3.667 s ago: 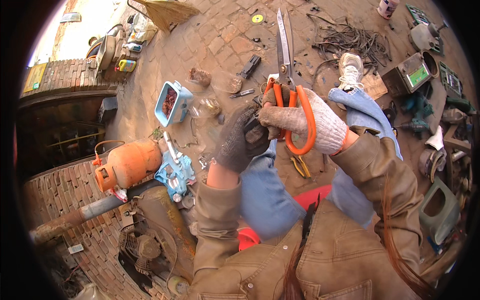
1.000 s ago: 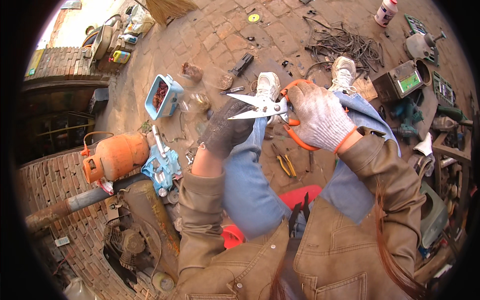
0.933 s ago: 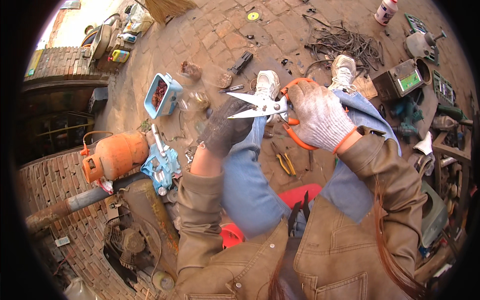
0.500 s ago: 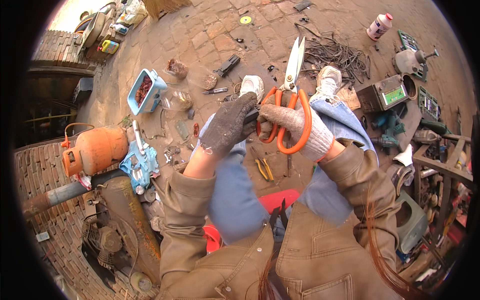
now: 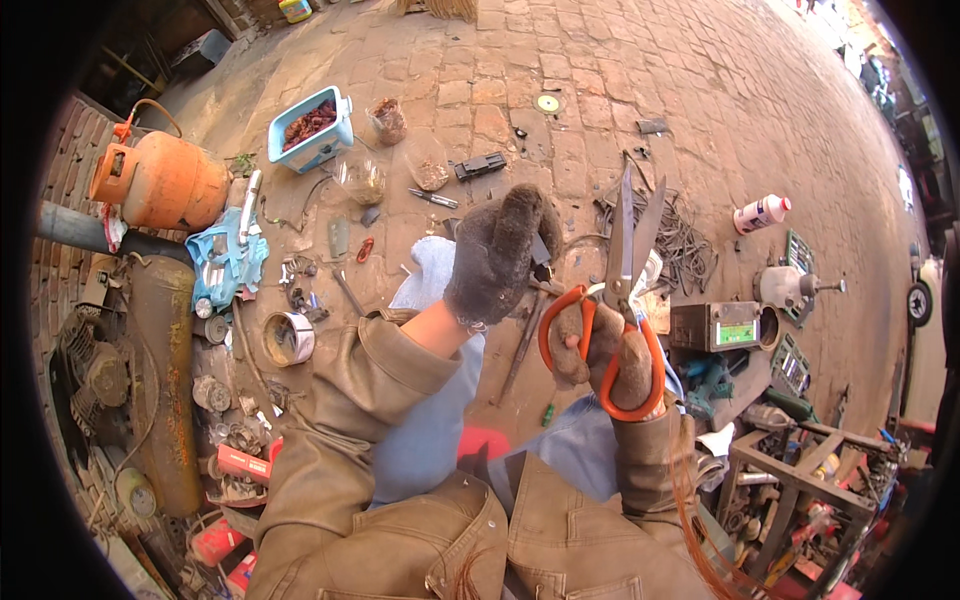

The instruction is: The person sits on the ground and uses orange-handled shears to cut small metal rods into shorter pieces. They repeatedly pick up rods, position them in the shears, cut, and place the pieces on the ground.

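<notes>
My right hand (image 5: 604, 350), in a soiled knitted glove, grips large scissors (image 5: 619, 250) with its fingers through the orange handle loops. The blades point away from me and stand slightly apart. To its left, my left hand (image 5: 495, 262) is raised in a dark, dirty glove with its fingers closed. A small black piece (image 5: 541, 256) shows at the right side of those fingers; its exact kind is hard to make out. The scissors and the left hand are apart. Beneath the hands a thin rod (image 5: 518, 355) lies on the brick ground.
Ahead lie a black block-shaped part (image 5: 481, 166), a blue tub (image 5: 340, 140) and a tangle of cables (image 5: 688, 245). A battery (image 5: 715, 327) and a white bottle (image 5: 762, 214) are on the right. An orange gas cylinder (image 5: 175, 182) and a tape roll (image 5: 289, 339) are on the left.
My hands have moved apart: the right one has carried the scissors rightward and lower in view, away from the left. The left hand has lifted slightly. My view has shifted, showing more ground at right.
</notes>
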The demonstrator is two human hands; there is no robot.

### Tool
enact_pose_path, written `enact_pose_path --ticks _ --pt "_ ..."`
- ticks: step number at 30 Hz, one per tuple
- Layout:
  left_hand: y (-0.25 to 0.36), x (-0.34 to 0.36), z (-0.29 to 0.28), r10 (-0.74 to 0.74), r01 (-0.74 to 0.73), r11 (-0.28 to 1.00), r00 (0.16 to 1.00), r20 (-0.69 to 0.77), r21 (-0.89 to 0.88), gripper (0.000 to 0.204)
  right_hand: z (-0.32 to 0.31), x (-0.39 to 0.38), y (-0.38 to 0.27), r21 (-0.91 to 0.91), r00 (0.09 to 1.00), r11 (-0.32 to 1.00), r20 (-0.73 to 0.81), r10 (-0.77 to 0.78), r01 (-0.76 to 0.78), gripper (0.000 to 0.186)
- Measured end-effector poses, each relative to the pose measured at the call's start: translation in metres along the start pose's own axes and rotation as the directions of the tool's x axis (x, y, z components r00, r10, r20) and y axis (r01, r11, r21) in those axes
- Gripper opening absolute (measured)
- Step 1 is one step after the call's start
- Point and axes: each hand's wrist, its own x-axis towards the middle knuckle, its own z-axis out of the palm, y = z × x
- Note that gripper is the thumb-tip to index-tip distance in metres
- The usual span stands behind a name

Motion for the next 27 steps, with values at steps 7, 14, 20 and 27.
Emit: enact_pose_path --ticks 7,14,20,27 --pt "-0.012 0.005 -0.004 -0.115 0.106 0.99 0.988 -0.107 -0.09 0.043 0.028 -0.004 0.001 -0.364 0.925 0.91 0.241 0.295 -0.196 0.048" --pt "-0.02 -0.006 -0.011 -0.02 0.021 1.0 0.998 -0.053 0.019 0.022 0.026 0.011 0.012 -0.15 0.911 0.972 0.347 0.221 -0.179 0.037" --pt "-0.008 -0.004 0.0 -0.067 0.01 0.954 0.981 -0.182 -0.3 0.054 0.017 0.002 0.035 -0.045 0.972 0.981 0.138 0.191 -0.187 0.045" --pt "-0.005 -0.007 0.004 -0.061 0.016 0.984 0.965 -0.257 -0.176 0.041 0.034 0.012 0.011 -0.086 0.951 0.955 0.102 0.292 -0.284 0.04"
